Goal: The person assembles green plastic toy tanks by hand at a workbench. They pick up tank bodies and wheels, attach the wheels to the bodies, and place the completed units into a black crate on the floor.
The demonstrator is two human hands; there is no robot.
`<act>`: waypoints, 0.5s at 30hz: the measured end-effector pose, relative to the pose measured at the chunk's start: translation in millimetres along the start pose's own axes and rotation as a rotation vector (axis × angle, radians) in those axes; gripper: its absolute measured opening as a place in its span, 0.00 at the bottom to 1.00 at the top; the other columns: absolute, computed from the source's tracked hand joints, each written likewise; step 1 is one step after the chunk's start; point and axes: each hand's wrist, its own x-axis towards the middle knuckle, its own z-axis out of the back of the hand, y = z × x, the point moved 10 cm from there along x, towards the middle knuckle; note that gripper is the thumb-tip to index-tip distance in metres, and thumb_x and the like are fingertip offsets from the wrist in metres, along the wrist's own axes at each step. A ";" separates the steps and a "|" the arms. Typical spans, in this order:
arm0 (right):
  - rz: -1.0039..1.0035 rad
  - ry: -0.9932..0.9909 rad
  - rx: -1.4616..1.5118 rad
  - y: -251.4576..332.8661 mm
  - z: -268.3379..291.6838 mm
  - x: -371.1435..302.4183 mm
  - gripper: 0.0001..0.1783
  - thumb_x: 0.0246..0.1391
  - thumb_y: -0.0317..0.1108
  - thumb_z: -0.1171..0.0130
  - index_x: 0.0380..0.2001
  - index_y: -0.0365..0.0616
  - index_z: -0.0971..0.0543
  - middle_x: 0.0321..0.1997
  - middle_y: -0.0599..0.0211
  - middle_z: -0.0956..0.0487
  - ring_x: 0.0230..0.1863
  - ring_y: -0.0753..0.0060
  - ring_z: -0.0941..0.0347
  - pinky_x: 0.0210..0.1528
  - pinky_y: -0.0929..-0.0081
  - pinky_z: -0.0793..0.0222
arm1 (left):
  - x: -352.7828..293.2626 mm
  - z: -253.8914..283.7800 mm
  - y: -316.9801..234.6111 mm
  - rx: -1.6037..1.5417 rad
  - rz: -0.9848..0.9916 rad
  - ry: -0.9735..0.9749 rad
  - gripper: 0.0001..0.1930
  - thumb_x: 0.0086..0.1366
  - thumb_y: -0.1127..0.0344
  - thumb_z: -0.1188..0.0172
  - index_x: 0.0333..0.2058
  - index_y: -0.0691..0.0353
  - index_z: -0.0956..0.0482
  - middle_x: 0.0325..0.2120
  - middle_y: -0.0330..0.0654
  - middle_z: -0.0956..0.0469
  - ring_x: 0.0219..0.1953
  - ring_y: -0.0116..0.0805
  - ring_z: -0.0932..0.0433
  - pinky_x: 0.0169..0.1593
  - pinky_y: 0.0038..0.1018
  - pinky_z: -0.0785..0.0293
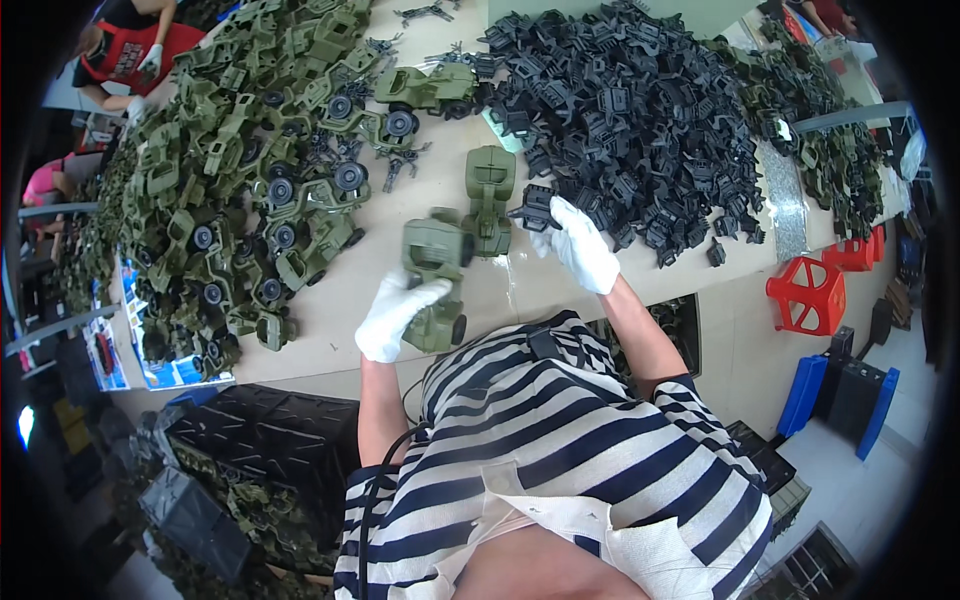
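Note:
My left hand [395, 315], in a white glove, grips an olive-green toy jeep [432, 252] with black wheels, just above the table's near edge. In my gloved right hand [582, 250] is a black plastic toy part [537, 208], pinched between thumb and fingers. Between the two hands a green toy truck body [490, 195] lies on the table. Right of it rises a large heap of black plastic parts [640, 120], close to my right hand. To the left spreads a big pile of green toy jeeps [290, 190], several with wheels on.
Another green vehicle [430, 88] stands farther back, near small dark gun-like pieces [400, 165]. A red stool [806, 297] is right of the table [350, 345]. Black crates [265, 430] stand below at left. A person in a red apron [145, 50] works at the far left.

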 end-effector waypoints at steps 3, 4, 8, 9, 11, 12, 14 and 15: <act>-0.049 -0.058 -0.282 3.7 -2.8 1.7 0.17 0.67 0.37 0.49 0.54 0.39 0.25 0.36 0.65 0.19 0.33 0.77 0.26 0.35 0.76 0.30 | -5.0 -32.7 -25.8 0.080 -0.020 0.105 0.27 0.56 0.75 0.32 0.56 0.67 0.28 0.44 0.41 0.20 0.43 0.26 0.22 0.49 0.26 0.25; -0.080 -0.079 -0.421 4.2 -1.9 1.0 0.17 0.66 0.36 0.48 0.53 0.39 0.25 0.36 0.63 0.18 0.33 0.75 0.25 0.35 0.76 0.30 | -5.8 -39.0 -29.9 0.077 -0.047 0.145 0.29 0.56 0.74 0.32 0.57 0.67 0.28 0.46 0.41 0.20 0.45 0.26 0.23 0.51 0.27 0.26; 0.239 -0.084 -1.306 18.7 -0.2 -13.8 0.15 0.59 0.28 0.48 0.49 0.46 0.21 0.40 0.55 0.18 0.37 0.60 0.22 0.42 0.67 0.26 | -2.2 -25.5 -4.9 0.060 -0.027 0.110 0.29 0.56 0.74 0.32 0.58 0.66 0.29 0.47 0.39 0.21 0.47 0.26 0.24 0.52 0.27 0.26; 0.249 -0.009 -1.345 9.9 3.7 -18.2 0.17 0.57 0.26 0.48 0.48 0.48 0.20 0.41 0.55 0.18 0.39 0.57 0.22 0.43 0.65 0.26 | -4.8 -20.6 -0.1 0.047 0.005 0.087 0.28 0.57 0.74 0.32 0.57 0.65 0.28 0.46 0.39 0.20 0.46 0.26 0.23 0.52 0.27 0.26; 0.184 0.130 -1.376 -12.2 8.7 -26.1 0.22 0.51 0.24 0.49 0.49 0.52 0.20 0.52 0.55 0.20 0.47 0.51 0.22 0.49 0.62 0.25 | -10.0 -11.0 9.0 0.023 0.075 0.049 0.26 0.58 0.74 0.33 0.56 0.65 0.27 0.45 0.39 0.20 0.45 0.26 0.23 0.51 0.27 0.25; 0.257 0.167 -1.404 -22.5 12.9 -28.9 0.21 0.51 0.23 0.49 0.48 0.52 0.20 0.54 0.54 0.21 0.49 0.50 0.22 0.50 0.62 0.26 | -11.4 -7.5 10.2 0.024 0.070 0.036 0.26 0.58 0.74 0.33 0.56 0.65 0.27 0.44 0.39 0.20 0.44 0.26 0.22 0.51 0.27 0.25; 0.401 0.250 -1.462 -54.5 26.5 -33.6 0.21 0.49 0.21 0.50 0.45 0.51 0.20 0.59 0.54 0.24 0.53 0.49 0.24 0.52 0.62 0.26 | -14.6 -0.5 15.0 0.019 0.058 0.006 0.26 0.58 0.75 0.33 0.56 0.64 0.26 0.43 0.38 0.19 0.43 0.27 0.21 0.50 0.27 0.25; 0.422 0.259 -1.525 -62.2 28.3 -33.3 0.22 0.48 0.20 0.51 0.44 0.53 0.22 0.62 0.55 0.26 0.58 0.48 0.27 0.55 0.61 0.28 | -15.2 2.2 17.0 0.003 0.049 0.003 0.25 0.58 0.75 0.34 0.55 0.64 0.26 0.43 0.39 0.19 0.42 0.27 0.21 0.50 0.26 0.24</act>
